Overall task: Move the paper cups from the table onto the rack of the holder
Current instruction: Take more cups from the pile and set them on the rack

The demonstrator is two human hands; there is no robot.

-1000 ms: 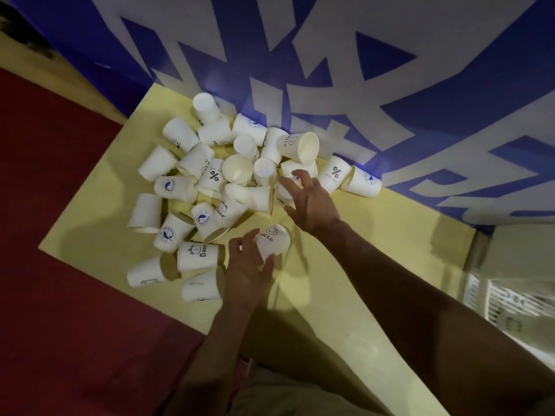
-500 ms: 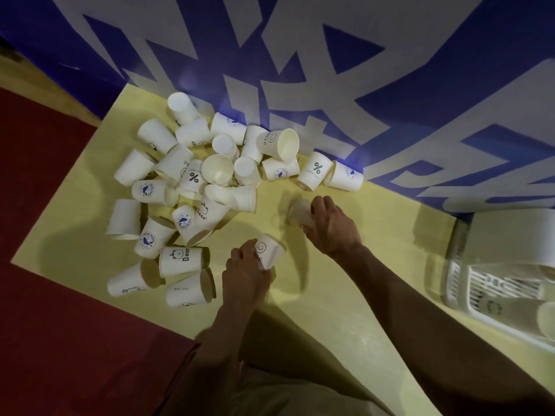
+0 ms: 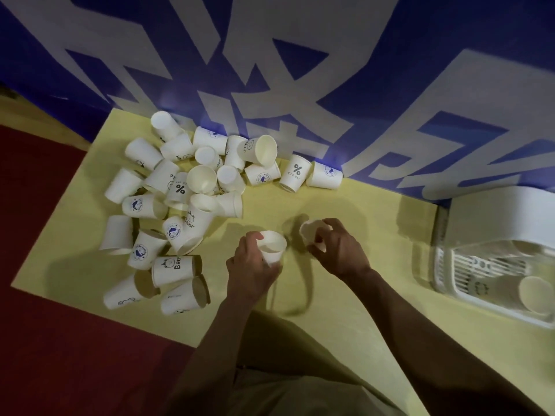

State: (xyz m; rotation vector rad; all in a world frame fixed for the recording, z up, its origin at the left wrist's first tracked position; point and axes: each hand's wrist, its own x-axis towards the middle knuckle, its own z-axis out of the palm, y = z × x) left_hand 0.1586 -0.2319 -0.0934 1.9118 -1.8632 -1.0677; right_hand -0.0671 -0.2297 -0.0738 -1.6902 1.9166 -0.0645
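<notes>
Left hand (image 3: 253, 267) wrapped around one paper cup (image 3: 272, 247), right hand (image 3: 336, 250) around another (image 3: 312, 232), apparently clear of the yellow table (image 3: 345, 310). Heaped cups (image 3: 192, 199) at ten o'clock; holder (image 3: 492, 265) at three.

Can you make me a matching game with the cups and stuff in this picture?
Things:
1. left hand
2. cup marked with a percent sign
3. white holder
4. heap of cups

Places or states:
A. at the right edge of the table, with a cup lying on its rack
B. stands by the blue wall, apart from the heap
C. holds a cup with its mouth facing up
D. tumbled together on the left part of the table

Pairs: 1-C, 2-B, 3-A, 4-D
</notes>
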